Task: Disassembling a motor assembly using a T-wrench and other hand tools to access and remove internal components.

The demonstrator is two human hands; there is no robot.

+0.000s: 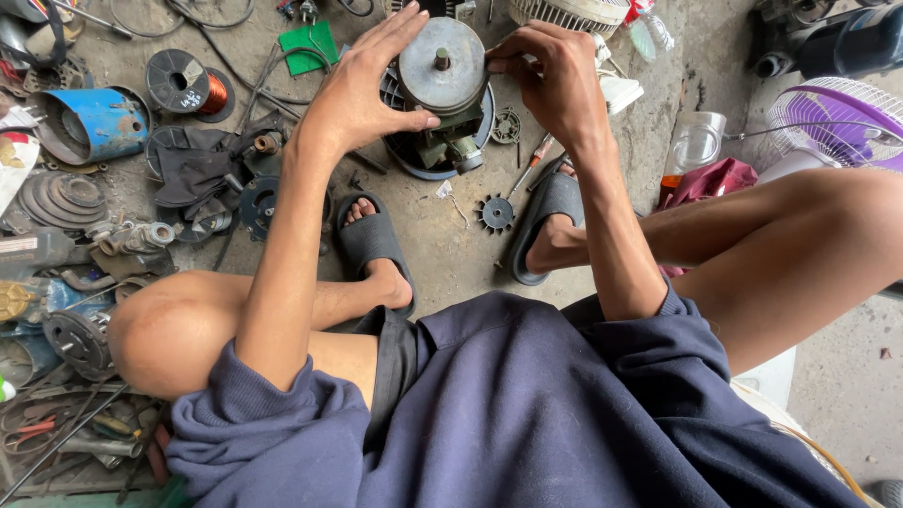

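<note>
The motor point(442, 89) stands on the floor point(451, 263) between the sandalled feet, its round pulley on top. The left hand point(362, 89) clasps its left side, fingers spread; the right hand point(555, 80) pinches the pulley's right rim.

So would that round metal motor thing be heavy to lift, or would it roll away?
The motor is probably heavy for its size: it looks like solid grey metal, and both the left hand and the right hand steady it. It likely won't roll while standing on its flat end. On its side, the round disc might roll.
</note>
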